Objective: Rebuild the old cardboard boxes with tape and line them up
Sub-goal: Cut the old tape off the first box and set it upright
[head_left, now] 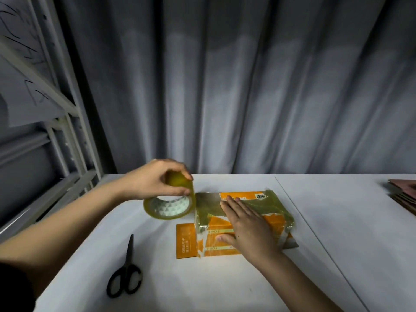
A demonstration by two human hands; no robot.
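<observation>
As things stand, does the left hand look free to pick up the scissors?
Probably not yet: the left hand grips the tape roll. The scissors lie uncovered on the table near that forearm, so the path looks free once the roll is set down.

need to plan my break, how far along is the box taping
Early on. Done: the orange box is folded shut and already carries tape. In hand: the left hand grips the tape roll at the box's left end while the right hand presses the top flat. Left: cutting with the scissors, the flat cardboard at right, lining up.
</observation>
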